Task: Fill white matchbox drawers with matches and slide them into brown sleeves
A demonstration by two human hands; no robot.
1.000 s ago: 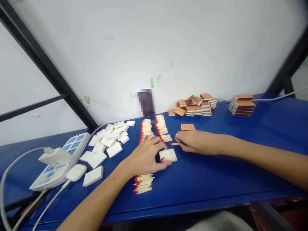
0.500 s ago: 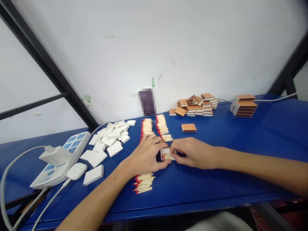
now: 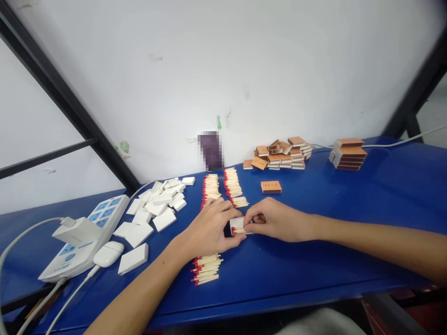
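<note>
My left hand [image 3: 211,229] curls its thumb and fingers around a small white matchbox tray [image 3: 236,222], which lies low over the blue tabletop. Inside the tray are red-headed matches [image 3: 239,230], mostly along its near side. My right hand [image 3: 277,221] has thumb and forefinger pinched over the matches at the tray's right end; its fingertips partly hide them. Beyond the hands lie two rows of matches, one on the left [image 3: 211,187] and one on the right [image 3: 233,182]. A loose bunch of matches [image 3: 206,271] lies below my left wrist. An orange matchbox sleeve [image 3: 271,187] sits beyond my right hand.
White trays [image 3: 153,200] are heaped on the left, beside a power strip [image 3: 113,204] with a plugged charger [image 3: 77,232] and a white earbud case [image 3: 108,254]. Orange matchboxes form a pile [image 3: 279,159] by the wall and a stack [image 3: 350,152] at right.
My right thumb and forefinger have closed further over the matches in the tray. My left hand keeps its hold. The whole view has shifted slightly.
</note>
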